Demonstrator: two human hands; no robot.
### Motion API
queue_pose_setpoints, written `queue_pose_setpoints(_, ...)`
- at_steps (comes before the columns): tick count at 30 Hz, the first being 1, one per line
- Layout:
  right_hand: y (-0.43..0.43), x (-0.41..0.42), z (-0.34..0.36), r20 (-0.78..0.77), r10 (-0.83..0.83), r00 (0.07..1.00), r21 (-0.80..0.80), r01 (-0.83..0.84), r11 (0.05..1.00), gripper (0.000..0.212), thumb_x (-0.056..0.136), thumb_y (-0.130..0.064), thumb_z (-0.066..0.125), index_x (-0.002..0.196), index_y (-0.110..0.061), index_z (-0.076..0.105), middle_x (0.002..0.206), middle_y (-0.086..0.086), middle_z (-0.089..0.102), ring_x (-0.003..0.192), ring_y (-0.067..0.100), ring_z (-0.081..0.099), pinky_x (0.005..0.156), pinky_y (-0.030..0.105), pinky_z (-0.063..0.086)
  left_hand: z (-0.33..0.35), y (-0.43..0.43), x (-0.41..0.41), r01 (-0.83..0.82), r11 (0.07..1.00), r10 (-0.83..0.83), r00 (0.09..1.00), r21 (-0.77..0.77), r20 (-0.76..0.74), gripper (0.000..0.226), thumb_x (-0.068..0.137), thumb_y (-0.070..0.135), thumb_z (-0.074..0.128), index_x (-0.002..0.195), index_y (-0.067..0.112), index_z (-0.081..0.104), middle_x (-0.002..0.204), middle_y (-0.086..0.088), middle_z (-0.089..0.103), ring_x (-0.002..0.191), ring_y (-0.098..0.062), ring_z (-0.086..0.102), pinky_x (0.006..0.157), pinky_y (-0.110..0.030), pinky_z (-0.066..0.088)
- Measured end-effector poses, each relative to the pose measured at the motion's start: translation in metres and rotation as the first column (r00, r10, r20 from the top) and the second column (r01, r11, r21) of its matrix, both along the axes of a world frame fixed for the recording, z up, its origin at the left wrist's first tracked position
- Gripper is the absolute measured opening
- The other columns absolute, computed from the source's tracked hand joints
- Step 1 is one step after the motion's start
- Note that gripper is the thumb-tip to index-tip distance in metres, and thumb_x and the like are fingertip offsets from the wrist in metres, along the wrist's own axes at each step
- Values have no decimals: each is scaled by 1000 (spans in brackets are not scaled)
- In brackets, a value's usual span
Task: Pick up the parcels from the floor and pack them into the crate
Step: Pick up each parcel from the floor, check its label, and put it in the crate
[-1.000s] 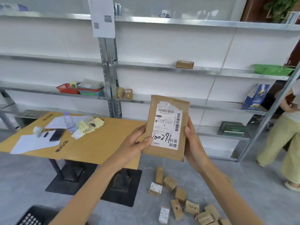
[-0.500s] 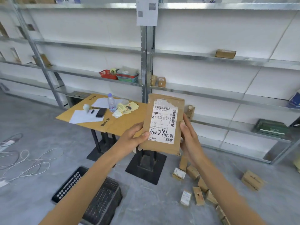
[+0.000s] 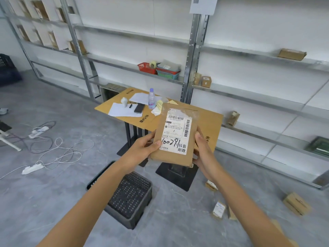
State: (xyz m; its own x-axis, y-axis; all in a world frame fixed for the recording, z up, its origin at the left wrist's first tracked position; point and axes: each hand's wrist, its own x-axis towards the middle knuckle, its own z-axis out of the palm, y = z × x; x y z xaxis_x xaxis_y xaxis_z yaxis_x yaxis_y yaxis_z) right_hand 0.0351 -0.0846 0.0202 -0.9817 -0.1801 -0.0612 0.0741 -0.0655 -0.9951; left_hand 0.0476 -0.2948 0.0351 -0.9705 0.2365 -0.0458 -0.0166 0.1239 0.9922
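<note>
Metal shelving [image 3: 194, 56] fills the upper half of the frame, with a few brown boxes on its boards; those at upper left are blurred. On a middle board sit a red basket [image 3: 146, 68] holding a tape roll and stacked trays [image 3: 168, 73] with something flat and grey on top.

The grey floor [image 3: 58, 202] takes the lower half, with white cables [image 3: 58, 152] sprawled at the left.

A cardboard-topped surface [image 3: 211, 122] stands at centre, carrying papers [image 3: 122, 110], a bottle [image 3: 151, 99] and a phone [image 3: 139, 108]. Its right part is hidden behind the parcel.

The black crate [image 3: 132, 198] sits on the floor at lower centre, below the hands. Its perforated face shows, and the left forearm covers its left side.

The parcel [image 3: 175, 136], a flat brown box with a white label, is held upright in the air at centre frame, in front of the surface. The left hand [image 3: 140, 150] grips its left edge, thumb on the label. The right hand [image 3: 203, 148] clasps its right edge and lower corner, fingers behind.

More parcels lie on the floor at lower right: one brown box [image 3: 295, 204] well apart, two small labelled ones [image 3: 219, 209] near the right forearm, partly hidden by it.
</note>
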Motion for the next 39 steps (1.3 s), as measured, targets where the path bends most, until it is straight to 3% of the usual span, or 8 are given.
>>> queue_pose_setpoints(3, -56, -4, 2, 37, 6, 999, 18, -7, 1000, 72, 77, -69, 41, 141, -60, 11, 149, -17, 37, 130, 16, 41, 101, 58, 41, -4, -55, -8, -30, 997, 29, 999, 65, 24, 42, 96, 21, 50, 138, 26, 45, 115, 8, 65, 93, -9, 62, 62, -23, 52)
queue_pose_setpoints(6, -117, -11, 3, 69, 22, 997, 41, -25, 999, 77, 73, -74, 46, 139, -64, 6, 150, -21, 33, 139, 18, 33, 104, 60, 37, -9, -116, -18, -58, 995, 56, 998, 82, 31, 41, 97, 21, 49, 137, 27, 46, 122, 2, 63, 99, -17, 61, 68, -33, 54)
queue_pose_setpoints(12, -222, -21, -18, 112, 20, 994, 74, -28, 997, 87, 74, -69, 49, 145, -55, 0, 149, -16, 38, 135, 15, 39, 105, 55, 41, -30, -220, -37, -87, 994, 83, 994, 65, 71, 47, 96, 18, 52, 141, 26, 42, 129, 2, 61, 118, -21, 57, 97, -45, 49)
queue_pose_setpoints(17, -264, -35, -51, 161, 38, 986, 107, -56, 993, 99, 66, -62, 64, 143, -57, 3, 145, -7, 44, 127, 17, 50, 98, 49, 48, -52, -263, -65, -98, 994, 93, 989, 40, 111, 52, 93, 11, 55, 142, 20, 39, 128, 0, 58, 111, -18, 59, 83, -29, 53)
queue_pose_setpoints(23, -284, -96, -92, 198, -32, 980, 165, -1, 986, 79, 87, -32, 64, 148, -45, 14, 130, 3, 55, 106, 13, 64, 79, 30, 56, -85, -296, -135, 13, 995, 14, 963, -98, 268, 54, 90, 16, 61, 139, 20, 38, 127, 8, 53, 100, -2, 56, 63, -15, 49)
queue_pose_setpoints(27, -297, -140, -122, 288, -51, 956, 193, -5, 981, 71, 87, -35, 64, 143, -50, 22, 128, -2, 56, 98, 7, 64, 69, 21, 52, -106, -314, -197, 7, 984, 55, 940, -181, 338, 73, 86, 31, 66, 146, 25, 25, 130, 12, 45, 117, -12, 47, 91, -37, 46)
queue_pose_setpoints(33, -327, -181, -150, 382, -11, 924, 143, -47, 989, 65, 88, -29, 64, 143, -42, 30, 127, -5, 53, 111, 9, 56, 90, 31, 52, -129, -333, -263, 14, 989, 43, 927, -147, 373, 51, 85, 21, 68, 123, 31, 36, 119, 4, 54, 93, -8, 61, 55, -20, 55)
queue_pose_setpoints(39, -359, -210, -178, 459, -240, 856, 163, 185, 969, 90, 72, -60, 62, 147, -43, 16, 142, -7, 45, 129, 15, 44, 109, 45, 37, -164, -362, -306, -40, 996, 70, 918, -85, 390, 56, 83, 16, 70, 125, 21, 33, 124, -2, 52, 92, -10, 62, 52, -21, 54)
